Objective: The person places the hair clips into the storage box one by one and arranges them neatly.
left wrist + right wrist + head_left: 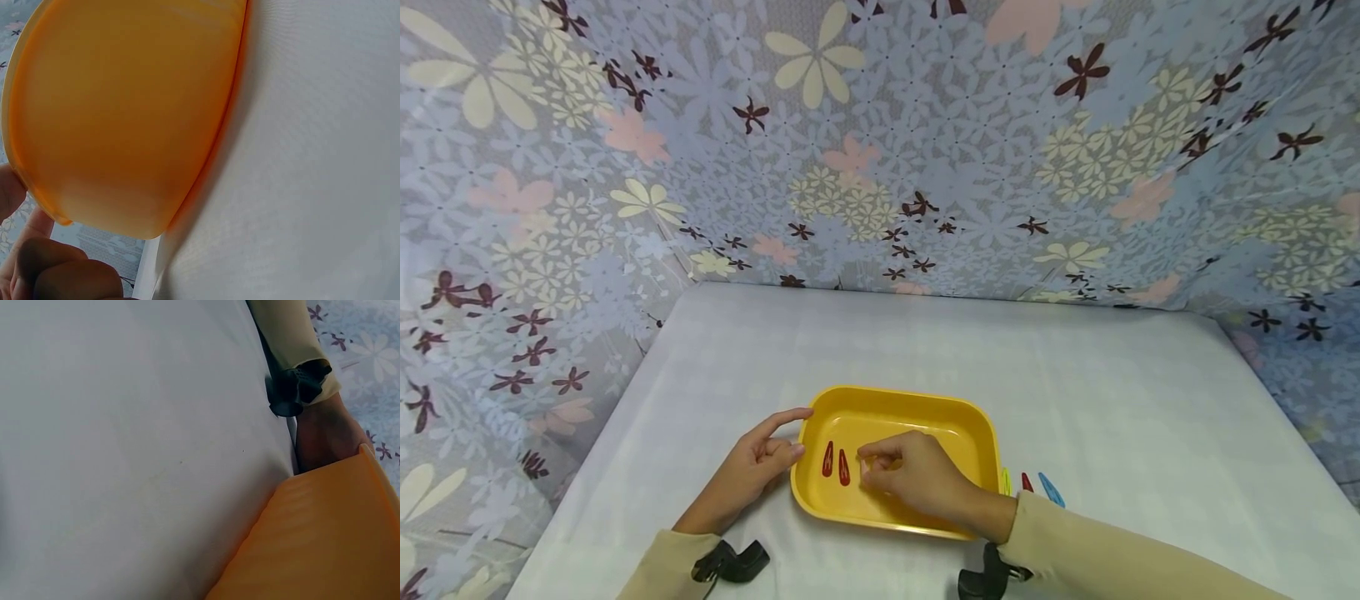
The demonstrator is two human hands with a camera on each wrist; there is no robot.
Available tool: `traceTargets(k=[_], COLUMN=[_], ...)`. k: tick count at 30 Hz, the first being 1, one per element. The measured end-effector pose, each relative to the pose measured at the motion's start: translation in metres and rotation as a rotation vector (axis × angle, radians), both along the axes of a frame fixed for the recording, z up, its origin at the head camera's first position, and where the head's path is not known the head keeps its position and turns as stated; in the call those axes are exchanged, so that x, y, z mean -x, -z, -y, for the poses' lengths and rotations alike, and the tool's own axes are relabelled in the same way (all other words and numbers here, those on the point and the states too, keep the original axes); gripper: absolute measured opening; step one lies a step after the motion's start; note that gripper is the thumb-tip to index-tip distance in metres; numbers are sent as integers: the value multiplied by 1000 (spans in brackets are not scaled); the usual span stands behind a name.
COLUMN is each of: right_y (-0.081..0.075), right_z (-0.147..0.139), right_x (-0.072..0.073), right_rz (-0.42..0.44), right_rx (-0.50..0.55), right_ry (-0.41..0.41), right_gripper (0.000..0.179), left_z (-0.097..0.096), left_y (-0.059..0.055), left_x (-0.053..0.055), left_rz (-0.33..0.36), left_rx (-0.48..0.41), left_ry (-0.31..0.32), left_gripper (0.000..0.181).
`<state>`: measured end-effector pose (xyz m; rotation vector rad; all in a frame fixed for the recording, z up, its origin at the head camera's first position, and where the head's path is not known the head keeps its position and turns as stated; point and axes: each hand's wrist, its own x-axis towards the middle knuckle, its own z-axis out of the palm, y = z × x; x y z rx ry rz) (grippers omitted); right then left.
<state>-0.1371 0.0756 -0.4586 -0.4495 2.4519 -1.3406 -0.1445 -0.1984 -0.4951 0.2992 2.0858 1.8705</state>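
My left hand [756,460] grips the left rim of a yellow tray [904,398] with thumb and index finger, the other fingers curled. In the left wrist view the tray's outer wall [125,112] rises beside those fingers. Inside the tray, two red snap hair clips [827,459] lie side by side near its left end. Just right of them my right hand [921,475] reaches in, thumb and index finger pinching a small hair clip mostly hidden by the fingertips. The right wrist view shows the tray's side [319,537] but not the right hand's fingers.
Outside the tray's right end lie a yellow-green clip [1006,481], a red clip [1026,482] and a blue clip [1051,490] on the white-covered table [737,350]. Flowered cloth [880,150] hangs behind and at both sides.
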Motion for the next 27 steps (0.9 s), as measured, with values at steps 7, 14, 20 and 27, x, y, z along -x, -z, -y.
traceTargets(k=[7, 14, 20, 27], right_y=[3, 6, 6, 9], right_z=[1, 1, 2, 3], right_x=[4, 8, 9, 9], right_rz=[-10, -40, -49, -82], right_rx=[-5, -24, -42, -64], right_ry=[-6, -22, -17, 0], right_gripper=[27, 27, 25, 23], left_z=[-1, -1, -1, -1], left_y=[-1, -1, 1, 1], left_x=[-1, -1, -1, 0], left_rz=[8, 10, 10, -1], left_rx=[11, 10, 12, 6], left_ry=[-8, -11, -15, -9], left_gripper=[51, 50, 50, 49])
